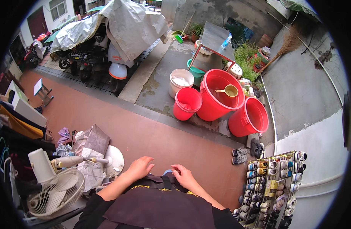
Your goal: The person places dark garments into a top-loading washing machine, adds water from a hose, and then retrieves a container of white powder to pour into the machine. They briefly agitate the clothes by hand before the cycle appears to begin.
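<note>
My left hand point(139, 168) hovers in front of my dark apron point(161, 210) with its fingers apart and nothing in it. Across from it, my right hand point(182, 175) is also empty, with its fingers loosely bent and spread. A gap separates the two hands, and the reddish-brown floor point(155, 143) shows beyond them. To the left of my left hand, the round white base of a pedestal fan point(115, 161) rests beside a large woven sack point(92, 148). The fan's caged head point(56, 194) lies nearer to me.
Ahead stand three red plastic buckets, the largest point(209, 108) with a dipper point(231, 90) in it, and a white bucket point(175, 84). A shoe rack point(267, 189) lines the right wall. Scooters under a silver cover point(135, 28) and a small stool point(42, 88) are at left.
</note>
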`<state>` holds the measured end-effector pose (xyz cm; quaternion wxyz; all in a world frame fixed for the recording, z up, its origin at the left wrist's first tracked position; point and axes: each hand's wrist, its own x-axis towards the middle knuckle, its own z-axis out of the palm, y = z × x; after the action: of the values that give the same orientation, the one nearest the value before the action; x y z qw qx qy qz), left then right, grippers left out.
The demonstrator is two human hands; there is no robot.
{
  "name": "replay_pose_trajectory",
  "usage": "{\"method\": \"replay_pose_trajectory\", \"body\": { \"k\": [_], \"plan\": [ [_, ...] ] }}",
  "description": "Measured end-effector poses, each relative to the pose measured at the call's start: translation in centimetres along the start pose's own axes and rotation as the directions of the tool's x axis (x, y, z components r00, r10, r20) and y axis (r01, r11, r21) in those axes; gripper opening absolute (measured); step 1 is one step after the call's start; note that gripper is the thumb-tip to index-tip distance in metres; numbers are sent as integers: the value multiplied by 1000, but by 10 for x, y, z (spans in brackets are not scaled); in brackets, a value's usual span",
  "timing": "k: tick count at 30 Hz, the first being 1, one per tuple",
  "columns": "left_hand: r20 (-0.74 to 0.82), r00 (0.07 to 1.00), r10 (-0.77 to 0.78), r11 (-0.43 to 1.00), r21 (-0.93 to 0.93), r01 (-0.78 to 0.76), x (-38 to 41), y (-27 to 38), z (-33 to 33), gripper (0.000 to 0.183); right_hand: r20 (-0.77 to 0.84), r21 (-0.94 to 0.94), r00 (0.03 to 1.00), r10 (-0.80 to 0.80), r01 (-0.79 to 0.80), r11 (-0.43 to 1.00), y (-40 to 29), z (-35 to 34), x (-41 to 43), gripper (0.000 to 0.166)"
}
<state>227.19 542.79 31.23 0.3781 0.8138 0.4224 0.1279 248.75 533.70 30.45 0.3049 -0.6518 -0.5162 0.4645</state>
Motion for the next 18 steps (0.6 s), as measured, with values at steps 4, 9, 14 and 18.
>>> {"method": "replay_pose_trajectory", "body": {
  "k": [4,9,14,18],
  "plan": [
    [88,994,63,998,18,-65,105,-21,-27,29,-34,75,988,151,-148,986,8,-30,87,25],
    [156,985,-75,997,32,71,214,-61,-72,31,14,81,996,87,-88,993,-8,-67,230,25],
    [3,984,-179,981,70,178,312,-82,-151,30,25,29,995,-94,93,995,-63,-102,378,24],
    [-44,959,-280,957,61,282,374,-109,-188,31,146,59,981,-131,124,991,-94,-115,473,24]
  ]
}}
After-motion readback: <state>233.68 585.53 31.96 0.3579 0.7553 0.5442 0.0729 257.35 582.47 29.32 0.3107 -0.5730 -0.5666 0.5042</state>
